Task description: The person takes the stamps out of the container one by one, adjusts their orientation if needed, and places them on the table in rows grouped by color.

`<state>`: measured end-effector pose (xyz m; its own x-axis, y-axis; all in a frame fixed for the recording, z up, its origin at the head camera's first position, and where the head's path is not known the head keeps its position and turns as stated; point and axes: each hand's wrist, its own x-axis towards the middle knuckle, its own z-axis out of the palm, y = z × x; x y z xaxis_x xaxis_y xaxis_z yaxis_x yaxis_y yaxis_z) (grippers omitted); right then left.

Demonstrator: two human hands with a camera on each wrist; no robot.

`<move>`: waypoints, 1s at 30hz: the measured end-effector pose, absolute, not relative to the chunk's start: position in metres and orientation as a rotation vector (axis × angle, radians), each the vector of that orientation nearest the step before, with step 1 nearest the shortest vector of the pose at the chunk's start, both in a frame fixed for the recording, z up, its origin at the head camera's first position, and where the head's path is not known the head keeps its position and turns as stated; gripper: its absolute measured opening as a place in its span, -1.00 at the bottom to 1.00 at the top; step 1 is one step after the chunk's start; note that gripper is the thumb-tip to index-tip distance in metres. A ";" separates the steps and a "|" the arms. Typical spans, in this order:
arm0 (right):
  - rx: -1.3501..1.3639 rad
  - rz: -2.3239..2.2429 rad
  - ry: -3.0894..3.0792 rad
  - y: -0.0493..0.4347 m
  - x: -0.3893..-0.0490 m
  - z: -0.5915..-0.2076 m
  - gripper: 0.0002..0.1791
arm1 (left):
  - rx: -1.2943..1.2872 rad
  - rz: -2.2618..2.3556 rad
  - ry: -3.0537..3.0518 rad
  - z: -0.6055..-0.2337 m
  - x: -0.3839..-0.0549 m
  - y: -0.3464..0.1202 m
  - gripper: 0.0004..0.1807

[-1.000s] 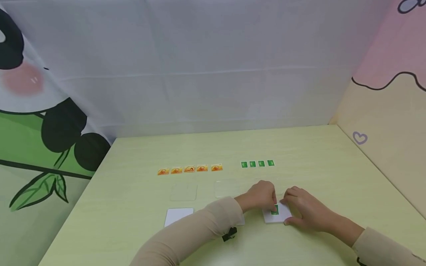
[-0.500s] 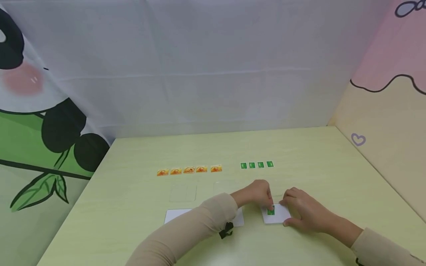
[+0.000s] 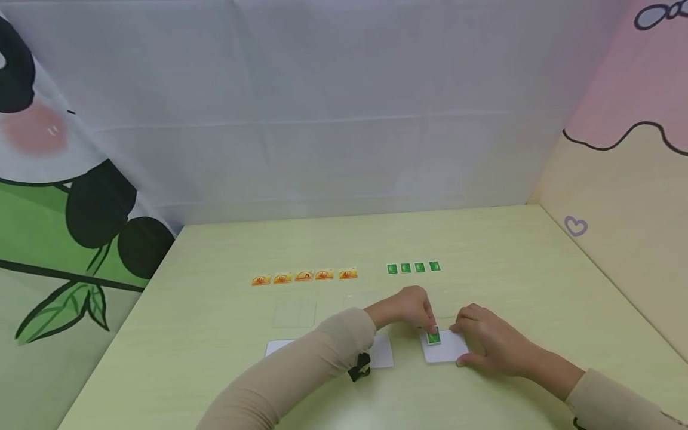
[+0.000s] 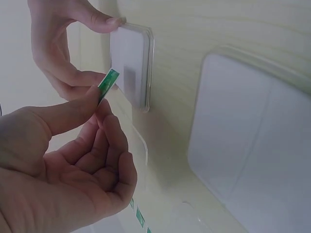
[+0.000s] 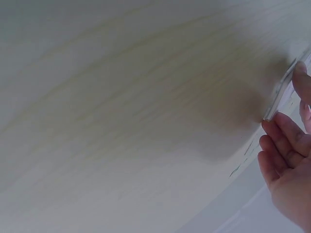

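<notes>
My left hand (image 3: 411,306) pinches a small green, white-edged card (image 4: 108,83) between thumb and fingertips. In the left wrist view the card stands tilted above a white stack of cards in a shallow clear case (image 4: 132,63), whose white top carries a darker patch. My right hand (image 3: 491,340) grips that case at its right side, thumb on the near edge and fingers at the far edge. The right wrist view catches the right hand (image 5: 289,165) at its right border, fingertips at the case's rim. Two more white stacks (image 3: 382,351) lie to the left, partly hidden by my left sleeve.
Farther back on the table (image 3: 215,334) runs a row of several orange picture cards (image 3: 304,276). Several green cards (image 3: 405,268) line up to their right. Clear lids (image 3: 294,314) lie between the rows and the white stacks. A white cloth (image 3: 344,119) hangs behind the table.
The left hand has drawn slightly left with the green card, which has shifted from the middle of the white stack toward its left edge. The right hand keeps its place.
</notes>
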<state>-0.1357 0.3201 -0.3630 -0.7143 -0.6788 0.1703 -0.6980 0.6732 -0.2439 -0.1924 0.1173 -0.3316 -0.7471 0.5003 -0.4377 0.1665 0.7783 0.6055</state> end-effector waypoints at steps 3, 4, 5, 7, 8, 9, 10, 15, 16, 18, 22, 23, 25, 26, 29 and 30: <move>1.150 0.441 -2.819 0.320 -0.136 -0.363 -0.51 | 0.505 0.719 2.357 -0.330 -0.195 0.115 -0.87; 1.145 0.435 -2.823 0.320 -0.136 -0.363 -0.51 | 0.505 0.717 2.353 -0.330 -0.195 0.114 -0.87; 1.143 0.429 -2.826 0.320 -0.136 -0.363 -0.51 | 0.504 0.713 2.349 -0.330 -0.196 0.113 -0.87; 1.141 0.423 -2.830 0.320 -0.136 -0.364 -0.50 | 0.505 0.714 2.336 -0.329 -0.196 0.111 -0.87; 1.144 0.421 -2.826 0.320 -0.136 -0.364 -0.50 | 0.506 0.715 2.330 -0.329 -0.197 0.110 -0.87; 1.145 0.421 -2.825 0.320 -0.136 -0.364 -0.51 | 0.505 0.719 2.323 -0.329 -0.197 0.109 -0.88; 1.148 0.419 -2.817 0.320 -0.136 -0.364 -0.50 | 0.502 0.726 2.316 -0.329 -0.197 0.109 -0.88; 1.156 0.421 -2.789 0.319 -0.135 -0.366 -0.51 | 0.496 0.758 2.284 -0.328 -0.198 0.104 -0.88; 1.157 0.417 -2.786 0.319 -0.135 -0.366 -0.51 | 0.495 0.760 2.279 -0.328 -0.198 0.103 -0.88; 1.151 0.407 -2.790 0.319 -0.135 -0.366 -0.51 | 0.500 0.754 2.275 -0.327 -0.199 0.102 -0.88; 1.147 0.390 -2.798 0.319 -0.136 -0.366 -0.52 | 0.515 0.743 2.280 -0.325 -0.201 0.099 -0.88; 1.151 0.392 -2.799 0.319 -0.136 -0.366 -0.52 | 0.522 0.740 2.283 -0.325 -0.202 0.099 -0.89; 1.153 0.389 -2.801 0.319 -0.136 -0.366 -0.52 | 0.526 0.734 2.284 -0.324 -0.202 0.098 -0.89; 1.153 0.386 -2.803 0.319 -0.136 -0.366 -0.51 | 0.526 0.736 2.282 -0.323 -0.203 0.097 -0.89; 1.162 0.376 -2.794 0.319 -0.137 -0.366 -0.52 | 0.527 0.725 2.282 -0.322 -0.203 0.096 -0.88; 1.160 0.370 -2.793 0.319 -0.137 -0.365 -0.52 | 0.526 0.725 2.282 -0.321 -0.203 0.095 -0.88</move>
<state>-0.1370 0.3187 -0.3655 -0.7064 -0.6848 0.1787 -0.7077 0.6815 -0.1862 -0.2035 0.0954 -0.3215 -0.6895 0.5420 -0.4805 0.1654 0.7637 0.6241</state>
